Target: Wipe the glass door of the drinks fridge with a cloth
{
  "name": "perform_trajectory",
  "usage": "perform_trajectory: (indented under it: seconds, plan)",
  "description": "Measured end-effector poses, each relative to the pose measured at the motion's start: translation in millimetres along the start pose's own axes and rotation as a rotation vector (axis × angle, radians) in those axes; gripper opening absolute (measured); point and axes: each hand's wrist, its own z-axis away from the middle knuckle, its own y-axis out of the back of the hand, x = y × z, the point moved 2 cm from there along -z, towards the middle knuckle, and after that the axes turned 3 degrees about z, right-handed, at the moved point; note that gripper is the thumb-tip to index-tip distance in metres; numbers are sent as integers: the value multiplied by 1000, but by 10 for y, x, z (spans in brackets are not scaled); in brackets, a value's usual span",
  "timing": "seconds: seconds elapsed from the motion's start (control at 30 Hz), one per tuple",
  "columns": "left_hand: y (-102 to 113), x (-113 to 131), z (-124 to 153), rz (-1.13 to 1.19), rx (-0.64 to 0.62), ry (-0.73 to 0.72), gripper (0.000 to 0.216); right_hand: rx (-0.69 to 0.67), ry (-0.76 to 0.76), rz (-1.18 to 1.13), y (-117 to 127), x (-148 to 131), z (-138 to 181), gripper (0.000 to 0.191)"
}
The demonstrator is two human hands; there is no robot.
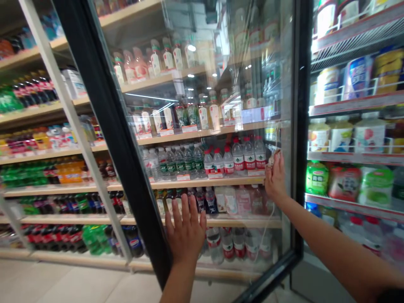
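Observation:
My left hand lies flat with fingers stretched out against the glass door of a display fridge, near its left black frame edge. My right hand is raised at the door's right side, fingers pressed together over a small crumpled whitish cloth against the glass. Most of the cloth is hidden by the fingers, and its exact kind is hard to make out. The door stands swung open, and shelves of bottles show through it. Reflections of ceiling lights cross its upper part.
Inside the fridge at right, racks hold cartons, bottles and a green drink pouch. Beyond the door, wooden shelves carry water bottles and other drinks. A white shelf post stands at left. Pale floor tiles lie below.

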Motion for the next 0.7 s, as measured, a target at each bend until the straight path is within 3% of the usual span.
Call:
perform_trajectory:
  seconds: [0.13,0.23,0.43,0.63,0.7]
  plan:
    - [19,9,-8,-5,20,-5,80,85,-4,-11,-10,66,-442,60]
    - [27,15,-8,0,34,-13,79,90,54,-13,-5,-59,-661,59]
    - [26,9,3,34,6,16,76,-74,230,47,38,-519,-78,60]
    - [38,18,-3,65,26,28,75,-69,177,60,2,-911,-319,61]
    - [42,21,-1,80,34,29,75,-54,217,35,-31,-1050,-256,63]
